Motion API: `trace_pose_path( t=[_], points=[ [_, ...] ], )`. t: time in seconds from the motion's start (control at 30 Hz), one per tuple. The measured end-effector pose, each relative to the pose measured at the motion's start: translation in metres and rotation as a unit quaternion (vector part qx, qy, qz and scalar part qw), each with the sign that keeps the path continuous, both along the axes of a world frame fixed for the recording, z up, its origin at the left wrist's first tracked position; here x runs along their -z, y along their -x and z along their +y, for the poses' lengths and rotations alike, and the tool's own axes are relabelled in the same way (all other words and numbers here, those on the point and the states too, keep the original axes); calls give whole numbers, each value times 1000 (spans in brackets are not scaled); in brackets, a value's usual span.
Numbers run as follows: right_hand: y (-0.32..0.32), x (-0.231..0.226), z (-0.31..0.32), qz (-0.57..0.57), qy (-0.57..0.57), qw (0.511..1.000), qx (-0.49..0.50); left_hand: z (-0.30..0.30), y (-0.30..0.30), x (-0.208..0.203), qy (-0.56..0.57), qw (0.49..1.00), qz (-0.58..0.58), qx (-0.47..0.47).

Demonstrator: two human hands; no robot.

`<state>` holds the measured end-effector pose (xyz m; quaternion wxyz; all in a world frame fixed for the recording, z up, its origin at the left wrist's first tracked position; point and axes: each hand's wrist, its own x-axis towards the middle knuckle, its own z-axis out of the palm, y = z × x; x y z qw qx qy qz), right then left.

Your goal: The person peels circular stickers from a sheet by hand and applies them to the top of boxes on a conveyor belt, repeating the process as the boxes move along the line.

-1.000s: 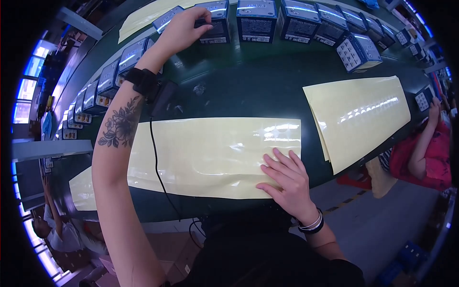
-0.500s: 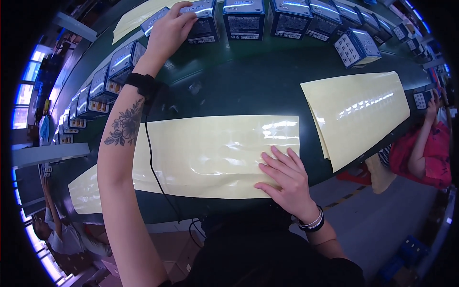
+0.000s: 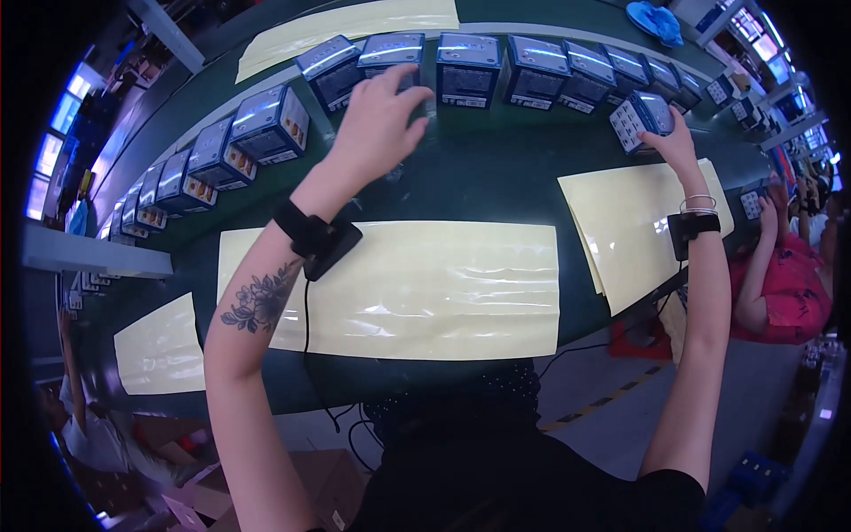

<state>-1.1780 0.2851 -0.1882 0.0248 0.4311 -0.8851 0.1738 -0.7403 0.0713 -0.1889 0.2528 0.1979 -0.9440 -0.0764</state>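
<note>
- Hands: 2, both bare.
- Right hand (image 3: 671, 146): thumb and fingers pinching 1 blue box (image 3: 640, 121). Box is right of centre, behind the right sheets, in front of the back row; can't tell if lifted.
- Left hand (image 3: 377, 129): empty, fingers spread and bent, thumb apart. Nearest thing is the second box from left in the back row; can't tell if touching.
- Back row (image 3: 467, 75): at least 8 boxes, more further right, too small to count.
- Left row (image 3: 270, 129): at least 5 boxes, far end overlaps.
- Yellow sheets, 4 spots: front sheet (image 3: 443, 293), left sheet (image 3: 164, 355), right sheets (image 3: 629, 230) (at least 2 layers), back sheet (image 3: 346, 31).
- Table (image 3: 496, 151): 1, dark green.
- Wristbands: 2 black, left band (image 3: 306, 232), right band (image 3: 696, 224).
- Blue cloth (image 3: 656, 22): 1, crumpled, back right.
- Co-workers: 1 in red (image 3: 784, 297) at right, 1 at left (image 3: 102, 443); others blurred.
</note>
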Motion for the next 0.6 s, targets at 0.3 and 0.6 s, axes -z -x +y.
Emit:
trace_pose_path(
  t=[0.3,0.6],
  points=[
    [-207,-72,14,-164,293,934,-124,100,57,-38,-165,961,197,100],
    [-275,-97,68,-109,187,912,-348,-49,-83,-71,-43,928,348,-124]
  ],
)
